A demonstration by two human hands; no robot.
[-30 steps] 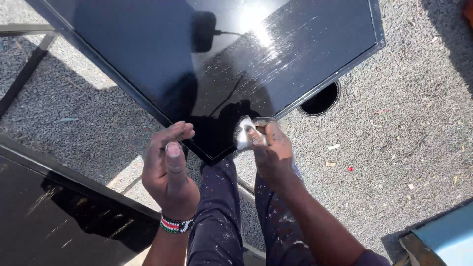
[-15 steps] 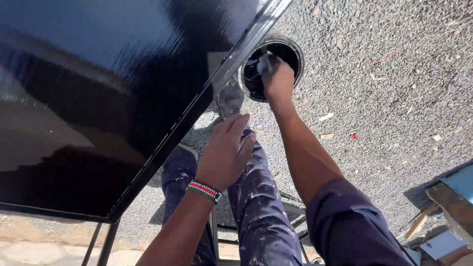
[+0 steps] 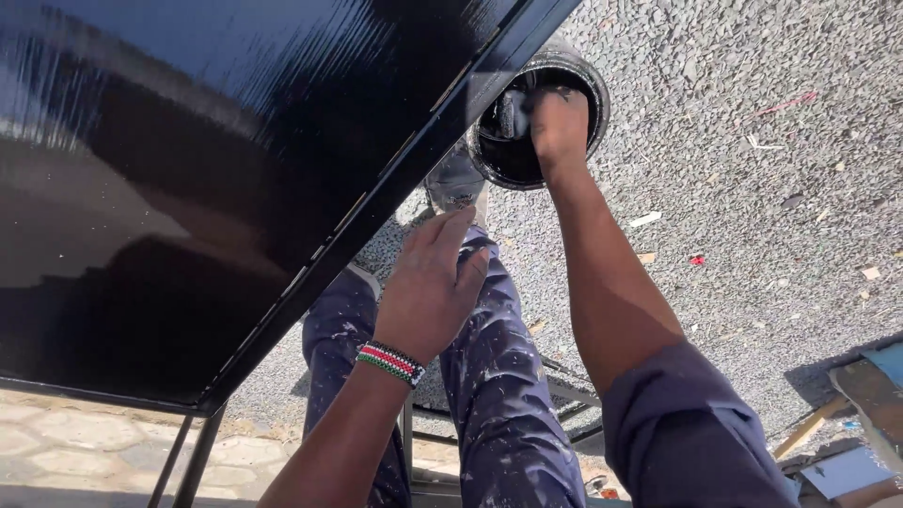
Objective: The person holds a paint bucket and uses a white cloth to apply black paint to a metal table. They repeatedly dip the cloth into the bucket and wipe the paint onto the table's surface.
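Both hands visible: right hand (image 3: 559, 120) clenched on rag (image 3: 513, 113) (half-hidden) in bucket (image 3: 593, 89), left hand (image 3: 435, 285) released

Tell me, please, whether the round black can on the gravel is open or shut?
Open: the black can has no lid, and the right hand reaches inside past its rim, holding a pale wad.

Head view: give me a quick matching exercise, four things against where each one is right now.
Things:
1. right hand
2. left hand
3. beaded wristband
4. black panel

Places:
A. fills the upper left of the view, glossy and wet-looking
B. around the left wrist
C. open, beside the panel's edge, above the trousers
D. reaching into the black paint can on the gravel, holding something pale

Pairs: 1-D, 2-C, 3-B, 4-A
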